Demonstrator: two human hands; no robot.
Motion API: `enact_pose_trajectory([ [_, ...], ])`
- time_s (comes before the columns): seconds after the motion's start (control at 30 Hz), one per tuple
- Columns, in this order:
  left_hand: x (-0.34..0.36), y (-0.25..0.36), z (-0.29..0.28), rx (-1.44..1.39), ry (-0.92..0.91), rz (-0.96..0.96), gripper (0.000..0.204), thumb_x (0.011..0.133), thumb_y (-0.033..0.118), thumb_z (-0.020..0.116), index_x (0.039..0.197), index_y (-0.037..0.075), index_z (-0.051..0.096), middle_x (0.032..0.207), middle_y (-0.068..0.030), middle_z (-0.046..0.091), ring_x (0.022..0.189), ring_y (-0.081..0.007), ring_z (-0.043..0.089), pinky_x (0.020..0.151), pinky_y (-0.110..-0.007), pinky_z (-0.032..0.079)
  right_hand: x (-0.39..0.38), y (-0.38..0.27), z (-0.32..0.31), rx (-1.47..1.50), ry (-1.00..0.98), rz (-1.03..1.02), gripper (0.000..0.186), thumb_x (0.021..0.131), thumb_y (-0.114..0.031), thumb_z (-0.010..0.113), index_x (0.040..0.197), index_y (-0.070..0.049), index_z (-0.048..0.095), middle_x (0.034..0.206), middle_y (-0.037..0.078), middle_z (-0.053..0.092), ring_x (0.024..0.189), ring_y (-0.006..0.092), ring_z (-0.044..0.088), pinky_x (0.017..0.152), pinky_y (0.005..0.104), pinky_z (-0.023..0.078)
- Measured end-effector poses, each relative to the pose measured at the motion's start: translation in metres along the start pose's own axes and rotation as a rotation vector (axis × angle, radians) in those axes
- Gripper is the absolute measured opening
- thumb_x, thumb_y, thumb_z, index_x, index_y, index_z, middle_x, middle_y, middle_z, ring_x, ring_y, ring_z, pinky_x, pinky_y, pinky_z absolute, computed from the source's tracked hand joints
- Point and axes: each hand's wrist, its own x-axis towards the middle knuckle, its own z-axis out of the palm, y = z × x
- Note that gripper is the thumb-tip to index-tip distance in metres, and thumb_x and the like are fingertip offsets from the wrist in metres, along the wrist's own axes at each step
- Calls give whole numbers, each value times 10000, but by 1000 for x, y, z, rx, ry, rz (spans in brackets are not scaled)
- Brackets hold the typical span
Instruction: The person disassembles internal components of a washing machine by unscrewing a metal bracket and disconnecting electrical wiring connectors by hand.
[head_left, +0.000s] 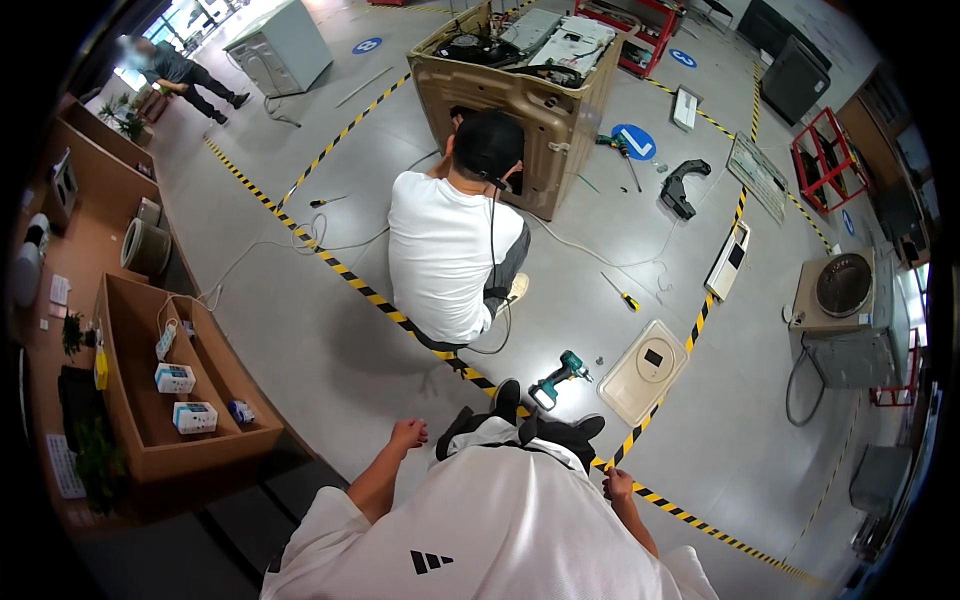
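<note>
Low in the head view, the left hand hung beside the left knee, fingers loosely bent and half spread. Over on the other side the right hand sat close to the body, its fingers curled in — whether they pinched anything, you couldn't tell!

And there, between the two hands but nearer the feet, lay the teal-and-black cordless drill, flat on the grey floor just beyond the shoes. Right of it came the cream panel, a rounded rectangle with a dark window, tilted along the black-and-yellow tape. Further up, a yellow-and-black screwdriver pointed away, and past that lay a curved black part.

Up ahead, a co-worker in a white shirt and dark cap crouched at the big tan appliance, arms raised to the opening in its side. Away to the left, a brown tray on the counter held small white-and-blue boxes — well apart from either hand.
</note>
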Motion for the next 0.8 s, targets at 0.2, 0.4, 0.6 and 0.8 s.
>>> enact_pose_trajectory([
  [0.2, 2, 1, 4, 3, -19, -10, 255, 854, 276, 518, 934, 48, 599, 758, -61, 605, 633, -171, 612, 560, -296, 498, -5, -19, 10, 62, 12, -68, 257, 861, -268, 496, 828, -28, 582, 603, 27, 494, 457, 104, 432, 384, 241, 338],
  [0.4, 4, 1, 8, 7, -28, -7, 259, 855, 275, 516, 946, 45, 593, 776, -70, 607, 628, -175, 615, 560, -301, 502, -5, -30, 13, 80, -10, -69, 252, 862, -270, 499, 835, -30, 570, 609, 20, 488, 461, 100, 424, 387, 237, 334],
  [0.6, 3, -3, 8, 9, -12, -33, 272, 863, 288, 509, 958, 46, 591, 783, -80, 607, 654, -182, 620, 579, -308, 509, -5, -31, 10, 34, 7, -46, 293, 859, -288, 507, 910, -15, 600, 643, 54, 553, 496, 119, 488, 420, 255, 391],
  [0.8, -5, -2, 12, -5, -11, -46, 277, 872, 288, 506, 979, 46, 588, 803, -87, 610, 665, -187, 620, 592, -314, 513, -2, -28, 7, 39, -1, -40, 312, 861, -287, 514, 938, -2, 613, 657, 70, 577, 501, 127, 506, 428, 254, 408],
])
